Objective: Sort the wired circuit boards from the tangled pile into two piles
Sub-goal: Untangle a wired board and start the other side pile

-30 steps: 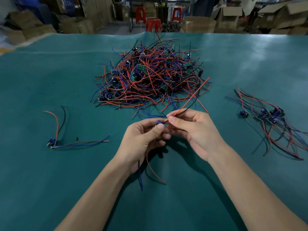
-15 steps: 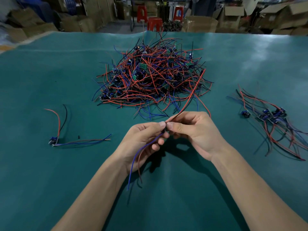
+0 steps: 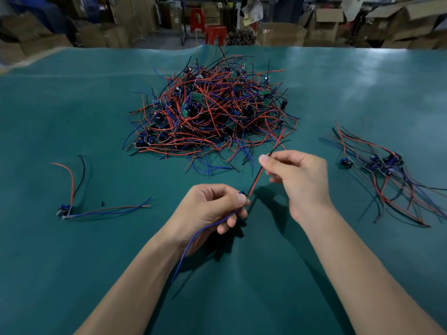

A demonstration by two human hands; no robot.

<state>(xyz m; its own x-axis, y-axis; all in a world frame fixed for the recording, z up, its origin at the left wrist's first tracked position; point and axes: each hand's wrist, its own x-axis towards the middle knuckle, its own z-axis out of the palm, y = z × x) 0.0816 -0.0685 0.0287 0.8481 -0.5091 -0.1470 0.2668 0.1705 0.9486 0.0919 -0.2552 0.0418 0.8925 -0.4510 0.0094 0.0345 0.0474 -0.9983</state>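
A tangled pile (image 3: 212, 117) of small circuit boards with red, black and blue wires lies at the table's middle. In front of it my left hand (image 3: 210, 209) pinches one small board, whose blue wires (image 3: 193, 240) trail down past my wrist. My right hand (image 3: 297, 180) pinches that board's red and black wires (image 3: 257, 176), which run taut from the board up through my fingers. A single wired board (image 3: 64, 210) lies alone at the left. A group of several wired boards (image 3: 384, 165) lies at the right.
Green cloth (image 3: 72, 274) covers the table. A tiny black bit (image 3: 103, 203) sits near the left board. Cardboard boxes (image 3: 280, 33) and red stools (image 3: 215, 33) stand beyond the far edge.
My right hand has slid up and to the right along the red and black wires, away from my left hand, drawing them straight. The left hand keeps its hold on the board.
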